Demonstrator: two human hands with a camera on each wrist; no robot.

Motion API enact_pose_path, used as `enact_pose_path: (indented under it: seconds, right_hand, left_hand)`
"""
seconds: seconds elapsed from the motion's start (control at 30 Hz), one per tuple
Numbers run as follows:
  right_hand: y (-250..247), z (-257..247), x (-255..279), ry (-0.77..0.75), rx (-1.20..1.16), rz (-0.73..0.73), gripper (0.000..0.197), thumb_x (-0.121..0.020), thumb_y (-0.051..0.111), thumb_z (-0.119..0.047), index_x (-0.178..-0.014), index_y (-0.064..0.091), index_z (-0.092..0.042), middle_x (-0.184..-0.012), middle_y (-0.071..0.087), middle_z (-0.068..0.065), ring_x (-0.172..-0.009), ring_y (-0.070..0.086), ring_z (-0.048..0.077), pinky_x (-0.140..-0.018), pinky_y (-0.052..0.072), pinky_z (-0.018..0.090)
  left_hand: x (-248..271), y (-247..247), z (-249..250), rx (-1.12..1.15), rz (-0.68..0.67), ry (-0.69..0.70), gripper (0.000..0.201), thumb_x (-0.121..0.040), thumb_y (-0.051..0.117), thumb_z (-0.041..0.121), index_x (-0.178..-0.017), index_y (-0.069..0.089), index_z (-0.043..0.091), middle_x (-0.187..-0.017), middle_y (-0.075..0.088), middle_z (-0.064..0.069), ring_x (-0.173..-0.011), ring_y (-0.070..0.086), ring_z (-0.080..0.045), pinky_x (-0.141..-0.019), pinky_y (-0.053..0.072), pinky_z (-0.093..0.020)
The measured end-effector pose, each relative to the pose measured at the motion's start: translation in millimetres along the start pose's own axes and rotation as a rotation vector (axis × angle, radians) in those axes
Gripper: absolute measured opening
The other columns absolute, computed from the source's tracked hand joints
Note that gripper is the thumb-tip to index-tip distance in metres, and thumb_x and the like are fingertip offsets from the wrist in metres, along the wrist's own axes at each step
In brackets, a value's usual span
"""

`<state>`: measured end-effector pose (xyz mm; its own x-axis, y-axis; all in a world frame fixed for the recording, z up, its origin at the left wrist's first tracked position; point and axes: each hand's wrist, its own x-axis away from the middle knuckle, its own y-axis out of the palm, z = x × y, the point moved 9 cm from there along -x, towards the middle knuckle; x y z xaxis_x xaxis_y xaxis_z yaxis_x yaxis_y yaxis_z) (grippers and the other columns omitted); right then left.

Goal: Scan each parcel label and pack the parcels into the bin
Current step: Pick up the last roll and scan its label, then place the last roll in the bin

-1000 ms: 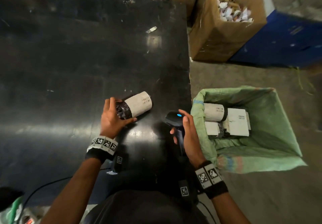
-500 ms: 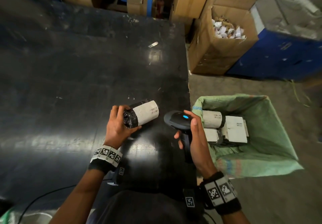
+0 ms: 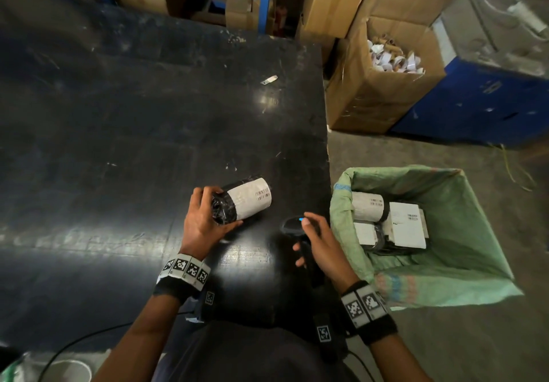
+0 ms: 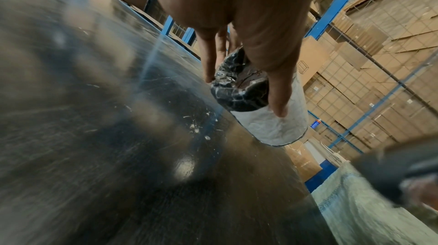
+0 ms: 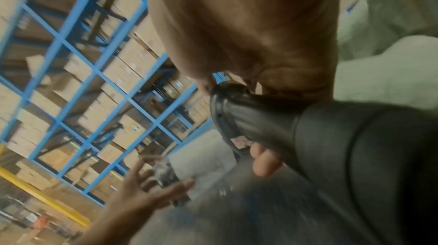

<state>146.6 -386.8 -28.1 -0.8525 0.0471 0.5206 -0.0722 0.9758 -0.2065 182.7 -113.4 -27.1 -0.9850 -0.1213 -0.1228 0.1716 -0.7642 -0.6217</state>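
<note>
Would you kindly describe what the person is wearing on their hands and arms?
Both hands, left hand and right hand, are bare, without gloves, and no sleeves cover the forearms. Each wrist carries a black band topped by a strip of white squares printed with black square-patterned markers; the right strip looks the same.

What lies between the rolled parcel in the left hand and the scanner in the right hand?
Nothing: in the head view only bare black table separates the parcel from the scanner.
</note>
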Motion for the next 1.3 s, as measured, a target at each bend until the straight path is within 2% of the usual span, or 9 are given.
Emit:
enact_pose_path:
  seconds: [0.13,0.3,0.43,0.57,0.7,0.87,0.93,1.07,1.3]
  right_hand:
    - [12.8,58.2,-28.8,0.218,0.009,-0.013,0.043,-0.096,0.056,-0.039,-0.132,0.04,-0.022,-0.104,0.062,0.018,-0.06,0.064,0.018,-0.048,0.059,0.037]
    - [29.8,69.4,-57.7,0.193,-0.106,0.04,0.036,-0.099,0.052,-0.034,-0.129,0.035,-0.026,-0.094,0.059,0.006,-0.069,0.061,0.02,-0.062,0.059,0.045]
    - [33.6,87.5,-78.7,0.191,0.055,0.062,0.043,-0.096,0.047,-0.051,-0.136,0.036,-0.042,-0.138,0.054,0.01,-0.116,0.059,0.031,-0.104,0.045,0.055]
    - [29.5,80.8,-72.6,0.178,0.174,0.073,0.055,-0.1,0.043,-0.044,-0.15,0.028,-0.027,-0.149,0.045,0.012,-0.132,0.048,0.032,-0.112,0.038,0.046]
    - [-1.1,45.8,-52.4,-0.105,0.42,0.146,0.077,-0.085,0.068,-0.043,-0.151,0.029,-0.035,-0.136,0.053,0.011,-0.126,0.051,0.024,-0.109,0.039,0.04]
    - [-10.0,-3.3,-16.6,-0.388,0.413,-0.095,0.11,-0.064,0.088,-0.035,-0.151,0.021,-0.047,-0.159,0.025,-0.008,-0.146,0.024,0.006,-0.118,0.022,0.028]
    - [-17.8,-15.7,-9.1,-0.436,0.439,-0.123,0.112,-0.063,0.09,-0.033,-0.151,0.023,-0.045,-0.16,0.025,-0.009,-0.148,0.022,0.005,-0.121,0.019,0.029]
    - [-47.2,-22.3,0.5,-0.435,0.305,-0.141,0.099,-0.064,0.09,-0.026,-0.146,0.036,-0.039,-0.144,0.047,-0.015,-0.135,0.042,0.0,-0.114,0.039,0.034]
    - [-134.3,-20.2,14.5,-0.389,0.314,-0.082,0.094,-0.061,0.092,-0.021,-0.14,0.044,-0.035,-0.137,0.052,-0.016,-0.128,0.049,0.0,-0.104,0.047,0.025]
  left_hand:
    - [7.3,-6.9,-3.7,0.013,-0.009,-0.028,0.079,-0.052,0.099,0.028,-0.114,0.054,0.012,-0.116,0.052,-0.006,-0.099,0.058,-0.019,-0.085,0.05,-0.03]
    - [16.6,-17.5,-10.0,0.02,-0.019,-0.066,0.079,-0.051,0.099,0.029,-0.114,0.053,0.014,-0.116,0.051,-0.002,-0.099,0.056,-0.015,-0.088,0.053,-0.032]
    - [19.7,-21.5,-18.9,0.045,-0.037,-0.097,0.081,-0.051,0.099,0.032,-0.115,0.051,0.016,-0.119,0.051,-0.002,-0.106,0.06,-0.021,-0.089,0.059,-0.046]
    - [17.7,-22.7,-19.5,0.081,-0.059,-0.091,0.082,-0.052,0.099,0.032,-0.116,0.05,0.018,-0.12,0.051,-0.001,-0.109,0.06,-0.021,-0.089,0.059,-0.048]
    - [10.8,-16.2,-7.3,0.136,-0.137,-0.095,0.081,-0.052,0.098,0.032,-0.115,0.049,0.023,-0.121,0.055,0.001,-0.109,0.061,-0.013,-0.089,0.061,-0.038]
    - [3.6,13.1,29.5,0.257,-0.34,-0.072,0.077,-0.051,0.099,0.026,-0.114,0.055,0.016,-0.122,0.06,0.0,-0.116,0.059,-0.011,-0.089,0.057,-0.017]
    - [2.8,27.0,48.7,0.282,-0.411,-0.053,0.076,-0.052,0.099,0.021,-0.114,0.055,0.016,-0.121,0.062,0.002,-0.118,0.059,-0.009,-0.09,0.056,-0.016]
    - [1.5,51.0,87.4,0.348,-0.495,0.0,0.075,-0.052,0.099,0.014,-0.113,0.056,0.02,-0.119,0.065,0.01,-0.119,0.06,-0.005,-0.088,0.055,-0.015]
    - [3.4,105.2,156.7,0.375,-0.631,0.092,0.072,-0.065,0.095,0.026,-0.124,0.055,0.023,-0.125,0.063,0.007,-0.117,0.062,-0.008,-0.094,0.052,-0.017]
